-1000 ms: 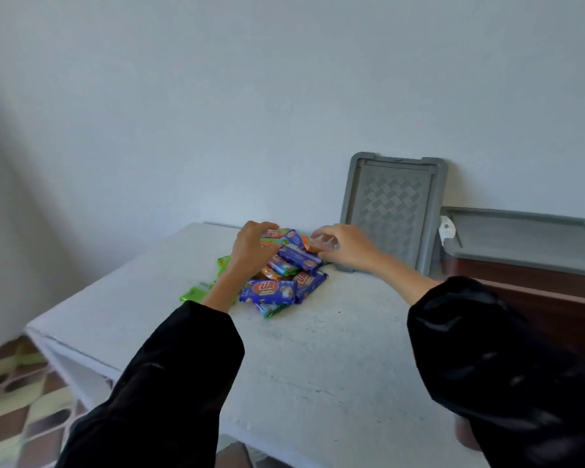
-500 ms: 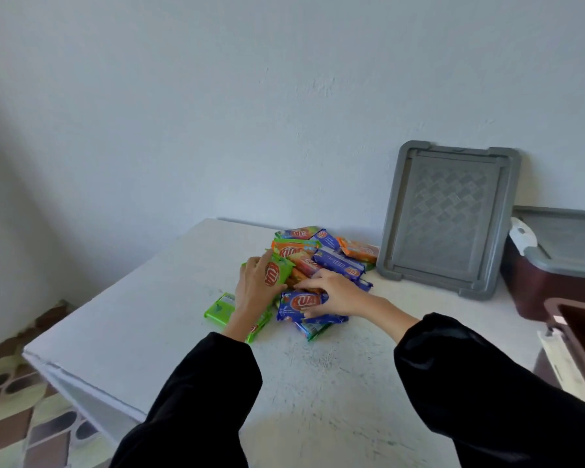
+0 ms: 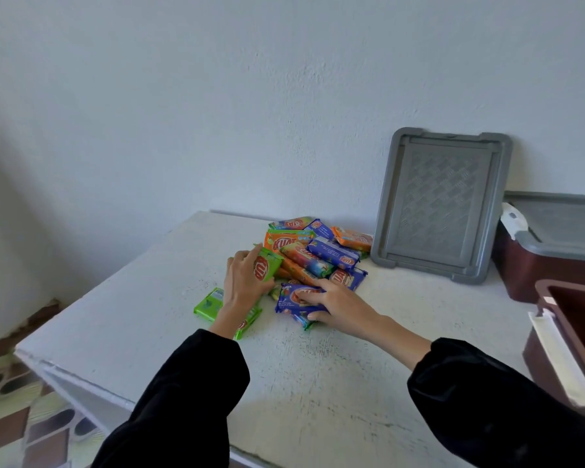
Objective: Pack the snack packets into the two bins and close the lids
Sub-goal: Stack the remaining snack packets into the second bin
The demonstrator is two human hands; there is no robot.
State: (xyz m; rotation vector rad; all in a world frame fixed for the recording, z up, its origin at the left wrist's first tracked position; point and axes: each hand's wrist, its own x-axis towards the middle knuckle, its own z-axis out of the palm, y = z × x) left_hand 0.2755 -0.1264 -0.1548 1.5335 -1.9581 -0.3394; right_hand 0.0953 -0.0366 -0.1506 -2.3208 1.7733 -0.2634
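Starting at the fingers of the left hand (image 3: 245, 282): curled round a green packet (image 3: 268, 265), thumb up along its far edge, holding it tilted at the left side of the pile of snack packets (image 3: 318, 255). Over on the right hand (image 3: 338, 305), got fingers stretched across the top of a blue packet (image 3: 293, 298) and the thumb tucked in at its near edge, so pinching it at the front of the pile, down on the table (image 3: 318, 383). Spotted a second green packet (image 3: 210, 304) lying flat under the left wrist. Further out, seeing a gray lid (image 3: 443, 204) propped against the wall (image 3: 183, 96) just right of the pile, then a closed bin (image 3: 534, 275), and nearer, at the right edge, an open bin (image 3: 551, 292). Can't tell what's inside that one.
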